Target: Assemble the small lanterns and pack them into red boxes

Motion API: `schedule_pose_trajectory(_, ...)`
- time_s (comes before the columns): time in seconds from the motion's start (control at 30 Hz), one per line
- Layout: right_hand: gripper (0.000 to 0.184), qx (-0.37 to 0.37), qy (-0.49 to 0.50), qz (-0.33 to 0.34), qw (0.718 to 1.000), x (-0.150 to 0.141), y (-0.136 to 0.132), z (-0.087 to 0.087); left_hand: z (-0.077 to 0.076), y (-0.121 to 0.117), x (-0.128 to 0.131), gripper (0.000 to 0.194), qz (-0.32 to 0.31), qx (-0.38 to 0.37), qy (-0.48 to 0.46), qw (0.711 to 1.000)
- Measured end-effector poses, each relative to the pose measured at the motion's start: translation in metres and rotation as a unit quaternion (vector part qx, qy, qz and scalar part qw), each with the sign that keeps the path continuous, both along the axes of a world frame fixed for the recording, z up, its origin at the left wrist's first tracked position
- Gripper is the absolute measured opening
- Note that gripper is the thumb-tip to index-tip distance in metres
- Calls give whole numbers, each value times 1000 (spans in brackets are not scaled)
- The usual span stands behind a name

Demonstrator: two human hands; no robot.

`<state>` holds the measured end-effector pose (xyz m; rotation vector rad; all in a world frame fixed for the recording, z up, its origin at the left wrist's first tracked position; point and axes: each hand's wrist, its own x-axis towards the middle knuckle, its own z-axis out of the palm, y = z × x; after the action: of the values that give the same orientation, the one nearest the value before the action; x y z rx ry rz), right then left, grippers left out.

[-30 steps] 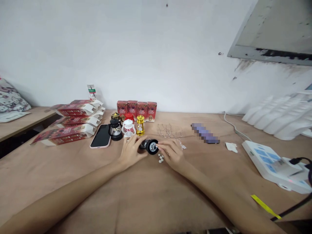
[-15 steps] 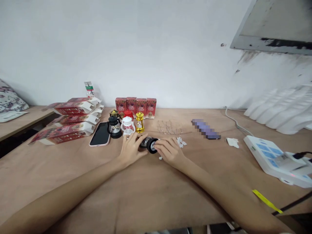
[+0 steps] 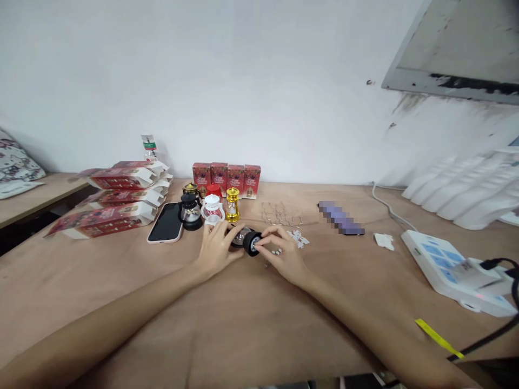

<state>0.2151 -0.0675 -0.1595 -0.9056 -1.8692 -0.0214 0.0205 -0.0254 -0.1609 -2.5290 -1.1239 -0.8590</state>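
A small black lantern (image 3: pixel 250 244) with a clear body lies on its side, its round base turned toward the right. My left hand (image 3: pixel 214 246) is closed around its upper part. At the open underside of the base, the thumb and fingertips of my right hand (image 3: pixel 287 256) are pinched together; whatever they hold is too small to make out. Small white discs (image 3: pixel 277 252) lie by my right fingers, and white flat pieces (image 3: pixel 299 239) sit just beyond. Behind my left hand stand a white lantern (image 3: pixel 212 209), a black lantern (image 3: pixel 190 212) and a gold lantern (image 3: pixel 232 204).
Flattened red boxes (image 3: pixel 117 208) are stacked at the left beside a phone (image 3: pixel 165 222). Upright red boxes (image 3: pixel 219 175) stand by the wall. Bent wires (image 3: pixel 280 215), a blurred purple item (image 3: pixel 340 218) and a white power strip (image 3: pixel 450 265) with cables occupy the right side.
My right hand has shifted slightly, its fingers more arched at the lantern's base, uncovering the small white discs. My left hand keeps its hold. The view has tilted a little.
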Motion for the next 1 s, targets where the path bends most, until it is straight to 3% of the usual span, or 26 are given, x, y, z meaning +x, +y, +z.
schedule_pose_trajectory(0.23, 12, 176, -98, -61, 978, -1, -3, -1, 0, 0, -1, 47, -10, 6, -13, 1000)
schedule_pose_trajectory(0.37, 14, 228, -135, -61, 962, -3, -6, 3, 0, 0, 0, 47, -22, 17, -18, 999)
schedule_pose_trajectory(1.0, 21, 195, -143, -81, 967, -6, -3, -7, 1, -3, 3, 42, -9, -24, -25, 999)
